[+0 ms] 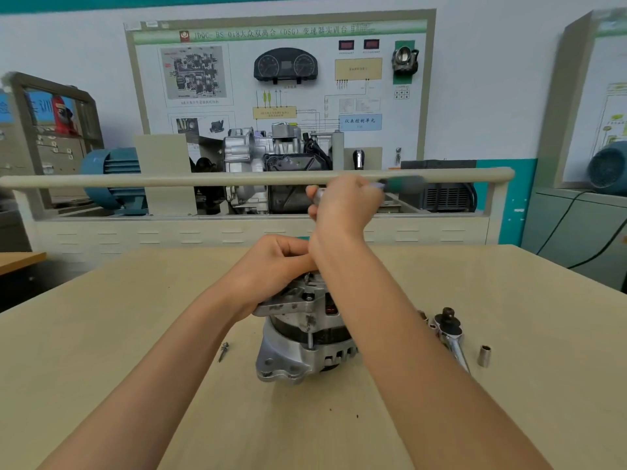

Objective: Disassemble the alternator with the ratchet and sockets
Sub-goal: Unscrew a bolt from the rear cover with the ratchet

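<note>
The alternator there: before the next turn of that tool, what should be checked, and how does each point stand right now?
1. Alternator steadied by the left hand on its top: ok.
2. Right hand firmly grips the tool: ok.
3. Tool tip seated on a fastener: cannot tell, hidden by the hands.
4. Ratchet and loose socket within reach on the table: ok.
5. Removed screw clear of the alternator: ok.

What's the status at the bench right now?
Left hand grips alternator top. Right hand holds blurred tool above it. Ratchet idle on table. Nothing in the way.
</note>
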{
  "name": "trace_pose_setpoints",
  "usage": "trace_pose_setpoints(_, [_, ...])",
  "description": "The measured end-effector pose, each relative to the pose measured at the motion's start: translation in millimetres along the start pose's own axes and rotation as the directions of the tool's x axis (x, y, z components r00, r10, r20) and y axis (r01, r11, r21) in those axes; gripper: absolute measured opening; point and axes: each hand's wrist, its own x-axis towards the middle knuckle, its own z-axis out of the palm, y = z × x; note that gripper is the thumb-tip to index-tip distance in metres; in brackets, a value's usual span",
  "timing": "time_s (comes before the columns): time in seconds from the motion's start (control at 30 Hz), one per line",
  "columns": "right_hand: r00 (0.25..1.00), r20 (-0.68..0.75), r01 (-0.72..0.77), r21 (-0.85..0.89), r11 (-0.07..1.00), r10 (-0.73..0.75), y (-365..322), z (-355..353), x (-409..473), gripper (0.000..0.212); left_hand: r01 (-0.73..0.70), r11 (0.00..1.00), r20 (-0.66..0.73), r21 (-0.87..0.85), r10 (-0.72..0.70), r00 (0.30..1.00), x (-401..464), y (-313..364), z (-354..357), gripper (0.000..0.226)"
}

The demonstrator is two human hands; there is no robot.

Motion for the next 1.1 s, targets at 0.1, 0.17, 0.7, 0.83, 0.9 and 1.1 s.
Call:
trace_pose_setpoints(0.1, [0.994, 0.037, -0.104, -0.012, 0.995, 0.104, -4.0, -2.5, 5.4, 0.022, 0.013, 1.0, 0.0, -0.018, -0.013, 1.0, 1.5, -0.8, 0.6, 0.019])
trace_pose_setpoints(0.17, [0.911, 0.226, -0.332, -0.095, 0.938, 0.346, -13.7, -6.4, 12.7, 0.028, 0.027, 0.999, 0.029, -0.04, -0.026, 0.999, 0.3, 1.2, -0.5, 0.021])
trace_pose_setpoints(0.7, [0.992, 0.065, -0.107, -0.014, 0.994, 0.108, -6.5, -6.4, 8.2, 0.022, 0.032, 0.998, -0.012, -0.055, -0.033, 0.999, 0.5, 1.9, 2.1, 0.015])
trace_pose_setpoints(0.83, [0.784, 0.398, -0.434, -0.197, 0.879, 0.477, -19.8, -7.8, 19.0, 0.026, 0.061, 0.996, 0.029, -0.072, -0.059, 0.998, -0.3, 3.7, 0.8, 0.021])
trace_pose_setpoints(0.9, [0.627, 0.518, -0.531, -0.262, 0.806, 0.581, -18.6, -7.9, 21.1, 0.023, 0.056, 0.996, 0.033, -0.067, -0.054, 0.998, -1.3, 2.7, -0.5, 0.024])
trace_pose_setpoints(1.1, [0.758, 0.426, -0.476, -0.156, 0.865, 0.494, -14.9, -5.3, 10.6, 0.02, 0.049, 0.997, 0.027, -0.056, -0.048, 0.998, -2.6, 4.7, -0.6, 0.019])
